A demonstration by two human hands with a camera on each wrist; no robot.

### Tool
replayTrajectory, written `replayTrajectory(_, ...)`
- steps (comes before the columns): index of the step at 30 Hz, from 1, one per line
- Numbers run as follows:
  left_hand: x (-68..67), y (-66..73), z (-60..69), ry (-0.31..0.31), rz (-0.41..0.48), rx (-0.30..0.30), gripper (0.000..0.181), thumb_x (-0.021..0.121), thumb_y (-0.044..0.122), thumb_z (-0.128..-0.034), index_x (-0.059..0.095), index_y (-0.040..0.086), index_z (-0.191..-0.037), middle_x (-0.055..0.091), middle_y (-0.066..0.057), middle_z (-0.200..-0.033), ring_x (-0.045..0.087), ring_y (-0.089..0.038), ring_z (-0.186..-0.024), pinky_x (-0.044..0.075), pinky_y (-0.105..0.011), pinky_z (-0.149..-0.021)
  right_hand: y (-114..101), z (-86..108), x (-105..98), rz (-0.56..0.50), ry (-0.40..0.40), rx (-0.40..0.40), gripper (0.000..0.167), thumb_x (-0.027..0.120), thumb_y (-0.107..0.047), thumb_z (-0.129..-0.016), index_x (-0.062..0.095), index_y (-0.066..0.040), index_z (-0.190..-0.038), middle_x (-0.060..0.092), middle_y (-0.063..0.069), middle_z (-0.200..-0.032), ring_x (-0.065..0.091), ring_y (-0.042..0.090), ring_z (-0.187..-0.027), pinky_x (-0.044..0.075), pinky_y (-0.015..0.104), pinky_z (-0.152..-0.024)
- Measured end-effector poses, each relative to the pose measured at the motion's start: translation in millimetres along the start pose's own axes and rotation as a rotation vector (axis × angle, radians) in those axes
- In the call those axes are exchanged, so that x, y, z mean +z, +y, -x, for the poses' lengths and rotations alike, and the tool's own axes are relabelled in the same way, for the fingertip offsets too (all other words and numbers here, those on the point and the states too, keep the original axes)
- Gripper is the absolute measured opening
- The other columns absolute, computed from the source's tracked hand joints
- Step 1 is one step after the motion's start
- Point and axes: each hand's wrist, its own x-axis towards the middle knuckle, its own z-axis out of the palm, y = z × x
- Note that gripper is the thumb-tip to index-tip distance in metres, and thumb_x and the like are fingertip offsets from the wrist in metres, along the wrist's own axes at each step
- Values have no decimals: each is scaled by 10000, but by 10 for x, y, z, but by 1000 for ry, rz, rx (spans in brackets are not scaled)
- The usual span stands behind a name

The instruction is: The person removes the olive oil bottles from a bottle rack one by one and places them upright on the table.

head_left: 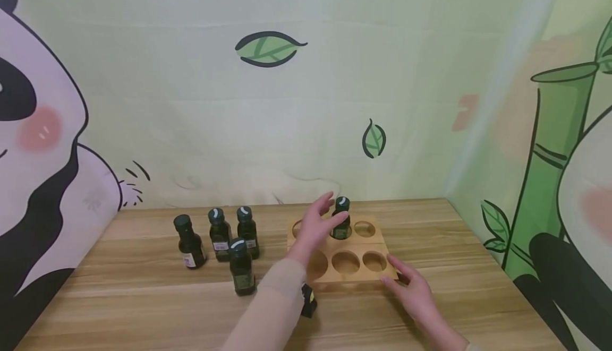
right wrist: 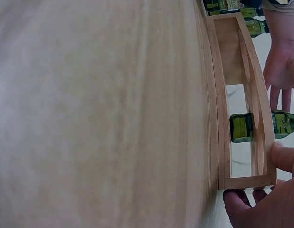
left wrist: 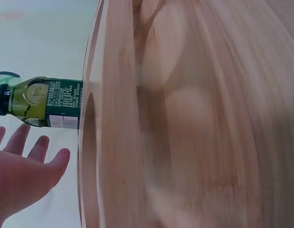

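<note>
A wooden rack (head_left: 360,246) with two rows of round holes stands on the table. One dark green glass bottle (head_left: 341,230) with a black cap is upright in a back-row hole. Beside that bottle, my left hand (head_left: 313,228) has its fingers spread; the left wrist view shows a gap between the fingertips and the bottle (left wrist: 64,97). At the rack's front right corner, my right hand (head_left: 415,293) grips the wood. In the right wrist view its thumb (right wrist: 285,156) lies against the top board, with the fingers at the end panel (right wrist: 249,182).
Left of the rack stand several similar bottles; the nearest bottle (head_left: 241,274) is in front of the others. A dark object (head_left: 309,303) with a yellow mark is partly hidden by the left sleeve (head_left: 272,303). A printed cloth (head_left: 191,101) hangs behind the wooden table (head_left: 143,298).
</note>
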Motion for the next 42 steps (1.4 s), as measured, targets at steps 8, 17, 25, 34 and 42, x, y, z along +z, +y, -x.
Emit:
replayTrajectory(8,46,-9,-18,-43,73,25,686,743,189,-906,424,166,-1512,474,-145,-1478,400,-326,-1379,364,-491,-1100,4,-6,0,-8,-7,-3,579,713,-95,-912,480,-8,-1435,413,247,-1478,503,441,-1230,526,370,-930)
replayTrajectory(17,111,-69,-49,12,77,88,576,726,79,-902,516,66,-1438,621,-180,-1305,548,-352,-1217,457,-478,-1013,-12,4,-17,-10,-18,-5,580,707,-89,-916,472,-1,-1439,405,248,-1483,508,431,-1229,525,344,-924)
replayTrajectory(25,128,-74,-36,110,111,50,472,736,45,-884,625,82,-1341,669,-150,-1234,612,-321,-1131,547,-347,-823,-28,9,-13,-8,-16,-4,579,706,-91,-916,472,3,-1437,417,258,-1466,518,430,-1215,530,363,-918)
replayTrajectory(34,151,-83,-33,148,125,41,439,752,76,-875,659,102,-1303,690,-131,-1198,623,-303,-1122,536,-392,-902,-33,7,-8,5,-17,-7,589,718,-124,-913,474,4,-1434,415,269,-1461,508,450,-1219,528,394,-928)
replayTrajectory(42,164,-83,-29,154,130,52,428,749,78,-875,664,96,-1293,692,-141,-1181,612,-309,-1118,550,-413,-869,-32,2,-6,-3,-19,-4,591,717,-114,-912,470,2,-1437,398,265,-1480,510,444,-1223,535,348,-912)
